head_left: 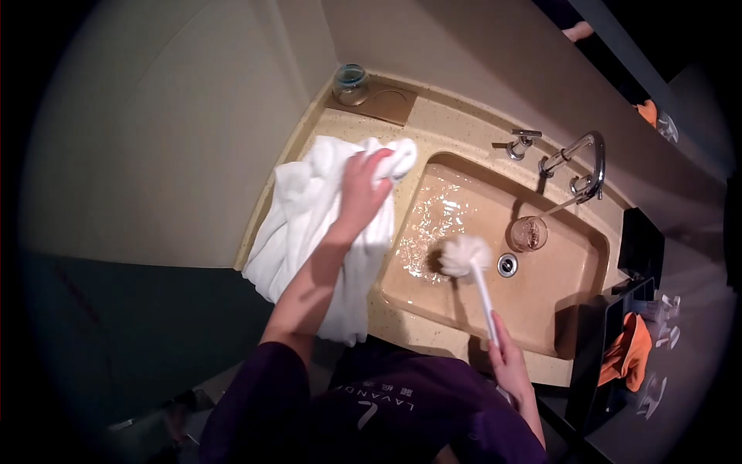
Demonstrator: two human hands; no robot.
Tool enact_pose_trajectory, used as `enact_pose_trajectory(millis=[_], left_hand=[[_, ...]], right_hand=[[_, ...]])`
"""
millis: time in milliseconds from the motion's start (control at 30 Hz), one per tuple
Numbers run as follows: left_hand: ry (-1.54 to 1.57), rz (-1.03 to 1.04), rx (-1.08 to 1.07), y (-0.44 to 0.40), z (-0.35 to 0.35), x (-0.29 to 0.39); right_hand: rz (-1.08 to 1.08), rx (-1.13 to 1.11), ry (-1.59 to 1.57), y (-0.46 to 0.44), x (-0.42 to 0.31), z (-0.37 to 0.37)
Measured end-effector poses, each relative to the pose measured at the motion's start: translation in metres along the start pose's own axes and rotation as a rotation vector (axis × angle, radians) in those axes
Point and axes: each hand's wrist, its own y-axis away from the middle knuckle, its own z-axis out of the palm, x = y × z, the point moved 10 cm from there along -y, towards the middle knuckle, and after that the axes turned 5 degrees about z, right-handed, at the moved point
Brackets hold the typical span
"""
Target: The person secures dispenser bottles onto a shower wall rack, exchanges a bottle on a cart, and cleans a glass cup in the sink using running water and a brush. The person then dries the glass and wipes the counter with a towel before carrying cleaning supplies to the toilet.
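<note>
Gripping long-handled white scrub brush (479,282) in R hand (506,359), wrapping fingers round lower end of handle, i.e. clamping on it. Holding round fluffy brush head (466,255) over tan sink basin (556,298), approx. mid-basin, just L of round metal drain (507,265); not managing to tell re: contact w/ basin floor. Resting L hand (363,189) on bunched white towel (305,205), on counter L of basin; bending fingers over folds w/ thumb somewhat apart, but not managing to tell re: any pinch on cloth. Seeing towel spreading over speckled cream counter (421,334) & hanging past front edge.

Seeing chrome faucet (597,158) at back of sink, running thin water stream (566,206) down to clear glass tumbler (529,236) in basin, near drain. Noting chrome tap handle (524,145) L of faucet, plus wet glints across L part of basin.

Seeing glass jar w/ blue rim (352,89) standing on brown tray (403,108), back L corner. Seeing orange cloth (632,352) lying in black caddy (593,379), far R, & black box (641,241) at R end of counter. Wearing purple shirt (363,398) w/ white lettering, facing counter's front edge.
</note>
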Motion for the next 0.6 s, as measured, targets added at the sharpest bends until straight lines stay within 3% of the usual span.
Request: enact_pose_trajectory(millis=[33,133,200,267,333,400,533,600], left_hand=[[-0.030,-0.010,-0.063,0.000,0.028,-0.009],[-0.082,-0.023,-0.222,0.006,0.076,-0.018],[-0.123,-0.031,-0.330,0.018,0.080,-0.010],[-0.141,0.142,-0.426,0.054,0.082,0.017],[-0.027,0.094,-0.568,0.075,0.073,0.035],[0.015,-0.080,-0.498,0.084,0.050,0.016],[-0.300,-0.142,0.021,0.078,-0.057,-0.044],[-0.326,-0.300,0.065,0.075,-0.083,-0.047]], right_hand=[[0.141,0.006,-0.072,0.004,0.019,-0.002],[0.295,0.108,-0.453,0.010,0.031,-0.011],[0.297,0.130,-0.459,0.012,0.027,-0.015],[0.333,0.112,-0.524,0.017,0.026,-0.018],[0.287,0.124,-0.572,0.024,0.027,-0.023],[0.261,0.151,-0.598,0.038,0.019,-0.033],[0.120,0.410,-0.576,0.069,-0.006,-0.058],[0.138,0.552,-0.415,0.068,0.018,-0.049]])
